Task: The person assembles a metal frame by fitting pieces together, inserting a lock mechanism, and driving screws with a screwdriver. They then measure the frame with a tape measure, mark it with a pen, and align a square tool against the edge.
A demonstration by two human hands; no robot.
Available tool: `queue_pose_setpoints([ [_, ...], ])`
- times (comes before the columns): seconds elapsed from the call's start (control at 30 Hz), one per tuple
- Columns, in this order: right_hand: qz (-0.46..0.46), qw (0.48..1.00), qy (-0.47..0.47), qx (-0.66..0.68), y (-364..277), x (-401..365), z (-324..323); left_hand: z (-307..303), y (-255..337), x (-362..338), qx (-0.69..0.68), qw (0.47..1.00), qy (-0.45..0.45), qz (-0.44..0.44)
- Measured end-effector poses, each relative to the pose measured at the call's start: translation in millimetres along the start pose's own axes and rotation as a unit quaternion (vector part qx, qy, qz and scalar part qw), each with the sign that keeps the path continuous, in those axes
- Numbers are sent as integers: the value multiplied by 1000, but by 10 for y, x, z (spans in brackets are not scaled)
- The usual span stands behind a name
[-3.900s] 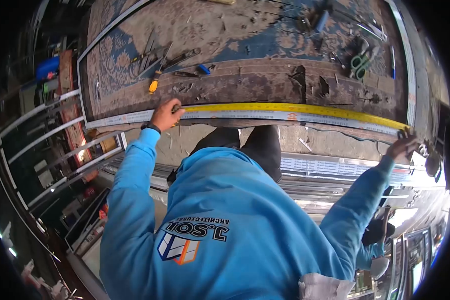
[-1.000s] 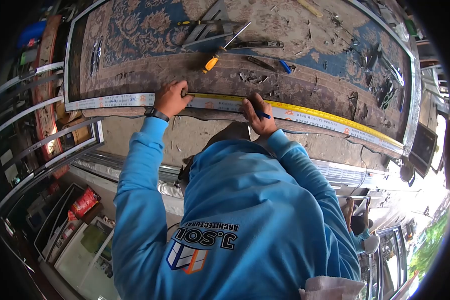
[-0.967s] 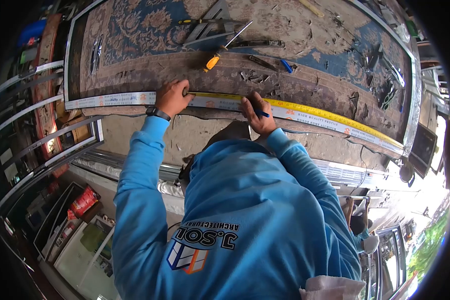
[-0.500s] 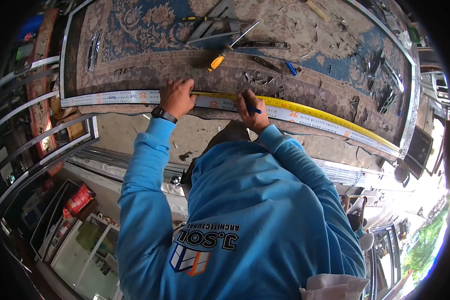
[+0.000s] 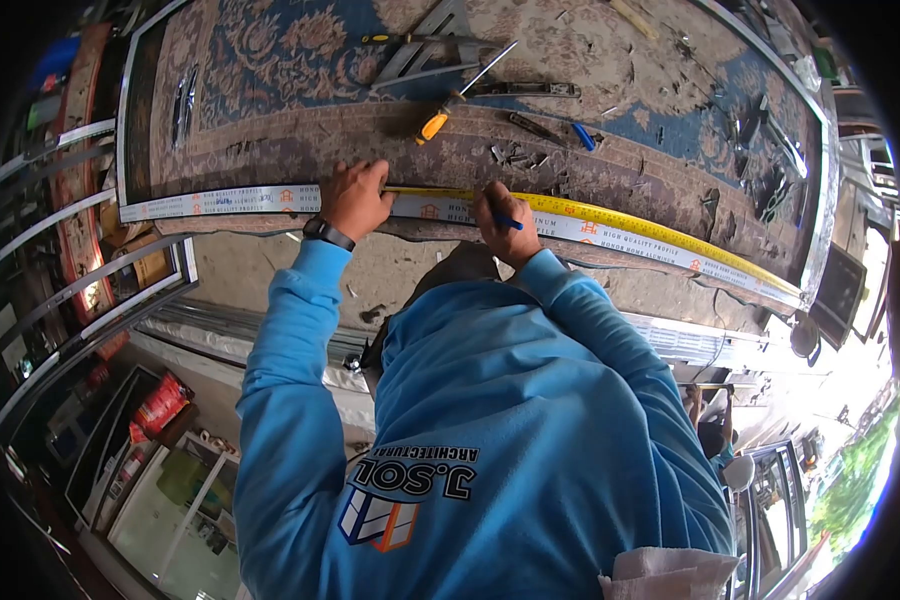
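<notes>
My left hand (image 5: 355, 200) is curled over the front bar of an aluminum frame (image 5: 260, 199), pinching one end of a yellow tape measure (image 5: 610, 215). The tape's blade runs rightward along the bar, over its printed protective film, to the right corner. Against the tape near the middle, my right hand (image 5: 505, 222) grips a blue pen (image 5: 509, 221), whose tip is hidden under the fingers. Beyond the hands, a yellow-handled screwdriver (image 5: 434, 126) lies on the patterned carpet (image 5: 300, 125) inside the frame.
A metal square (image 5: 425, 60), a second screwdriver (image 5: 385, 39), a blue-ended tool (image 5: 583, 136) and dark scraps lie on the carpet. Metal frames (image 5: 100, 310) stand at left. A red bag (image 5: 160, 405) sits lower left. Another person (image 5: 715, 430) is at lower right.
The view has shifted slightly. Both hands stay at practically the same spots on the bar, with the pen and tape still held.
</notes>
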State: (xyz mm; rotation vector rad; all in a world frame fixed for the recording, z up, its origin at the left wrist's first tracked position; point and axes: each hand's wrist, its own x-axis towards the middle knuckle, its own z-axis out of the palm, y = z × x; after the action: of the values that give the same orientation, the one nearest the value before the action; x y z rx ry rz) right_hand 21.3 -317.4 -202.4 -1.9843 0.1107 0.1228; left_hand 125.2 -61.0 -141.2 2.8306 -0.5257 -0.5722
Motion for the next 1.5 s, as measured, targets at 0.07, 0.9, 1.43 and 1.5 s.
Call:
queue_pose_setpoints([
  [0.07,21,999,-17,25,54,7,12,5,-6,6,-4,1000,-3,-1],
  [0.9,-274,958,-26,-77,-969,-186,-1055,-150,854,380,-272,801,-531,44],
  [1.43,31,980,189,-59,-384,-529,-1719,-185,-146,1581,68,973,189,114],
  [1.5,35,984,168,-48,-366,-542,-1672,-143,147,1725,-16,969,207,135],
])
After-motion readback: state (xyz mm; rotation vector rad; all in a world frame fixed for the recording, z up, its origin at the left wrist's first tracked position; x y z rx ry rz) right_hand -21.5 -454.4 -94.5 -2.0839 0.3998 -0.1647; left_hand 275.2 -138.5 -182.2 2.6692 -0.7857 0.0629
